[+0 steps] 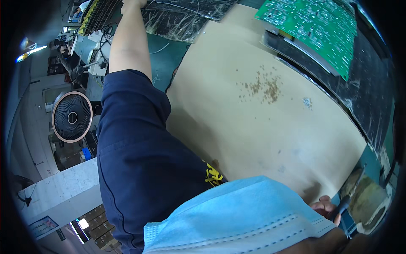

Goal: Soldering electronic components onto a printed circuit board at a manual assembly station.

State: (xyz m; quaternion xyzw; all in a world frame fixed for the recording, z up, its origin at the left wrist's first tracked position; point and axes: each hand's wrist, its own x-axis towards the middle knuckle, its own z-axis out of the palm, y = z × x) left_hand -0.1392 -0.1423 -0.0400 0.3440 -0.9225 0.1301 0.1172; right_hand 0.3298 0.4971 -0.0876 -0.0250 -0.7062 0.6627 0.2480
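Observation:
My left arm reaches up to the top edge, where my left hand (133,4) is mostly cut off by the picture; its fingers and anything in them are hidden. At the lower right, my right hand (325,207) is closed around a dark-handled tool (344,205) with a thin shaft, beside a stained, round yellowish-brown holder (367,201). Between the hands lies a large tan sheet (220,84), like cardboard. Small brown bits (265,86) are scattered over it, with a little cluster of silvery bits (307,103) to their right.
A green circuit board (313,34) lies on a black frame (368,67) at the upper right. Scuffed black strips (177,23) run along the far side of the green bench top (163,57). A round fan (72,117) and another person (65,59) are off to the left.

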